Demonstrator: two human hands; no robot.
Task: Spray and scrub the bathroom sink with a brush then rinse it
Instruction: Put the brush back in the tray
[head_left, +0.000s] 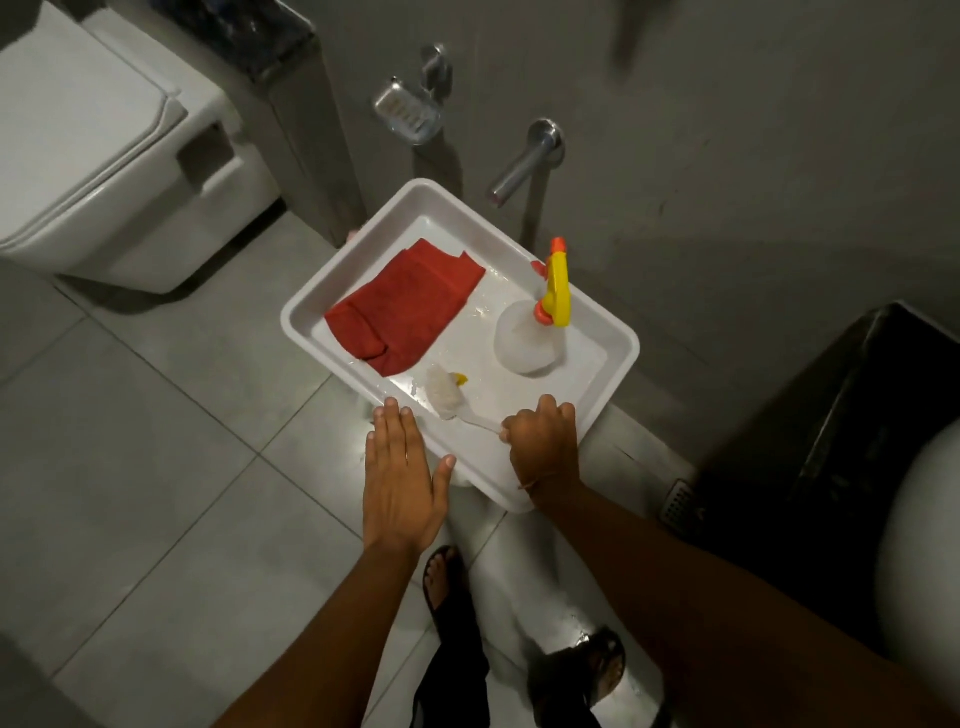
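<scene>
A white rectangular sink (608, 379) juts from the grey wall under a chrome tap (519, 166). Inside it lie a folded red cloth (405, 312) at the left and a clear spray bottle (527, 338) with a yellow and orange trigger head, standing at the right. My right hand (543, 447) is shut on the white handle of a scrub brush (445, 395), whose bristle head rests on the sink floor near the front rim. My left hand (400, 478) lies flat and open on the sink's front left rim, holding nothing.
A white toilet (93, 156) stands at the left. A metal soap dish (408, 111) hangs on the wall above the sink. A dark bin (841, 441) sits at the right on the tiled floor. My sandalled feet (452, 587) stand below the sink's pedestal.
</scene>
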